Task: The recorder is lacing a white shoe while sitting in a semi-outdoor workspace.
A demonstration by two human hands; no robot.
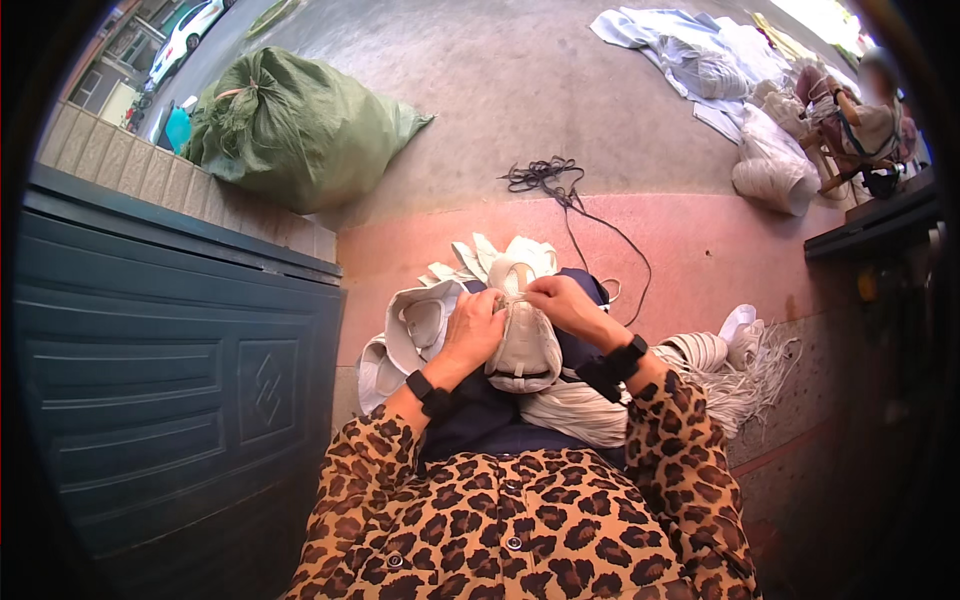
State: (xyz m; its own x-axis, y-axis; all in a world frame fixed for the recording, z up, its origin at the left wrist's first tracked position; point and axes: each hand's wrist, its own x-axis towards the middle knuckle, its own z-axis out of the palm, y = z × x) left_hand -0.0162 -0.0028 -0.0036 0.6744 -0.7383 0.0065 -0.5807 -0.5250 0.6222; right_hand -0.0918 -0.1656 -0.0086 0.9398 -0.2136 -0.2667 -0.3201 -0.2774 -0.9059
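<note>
An off-white shoe upper (524, 350) rests on my lap, its rounded end toward me. My left hand (478, 326) is closed on its left side, the thumb and fingertips near the lacing opening. My right hand (566, 304) pinches what looks like a pale shoelace at the opening's right edge; the fingers partly hide it. A thin white loop shows just beyond that hand. More white shoe uppers (424, 312) lean by my left knee, and several pale pieces (490, 258) fan out ahead. A bundle of white laces (580, 412) lies under my right forearm.
More loose laces (745, 375) spread on the floor at right. A tangled black cord (545, 177) lies ahead. A bulging green sack (295, 130) stands far left, beyond a blue door panel (170, 350). At far right a seated person (868, 125) is beside white bags (775, 165).
</note>
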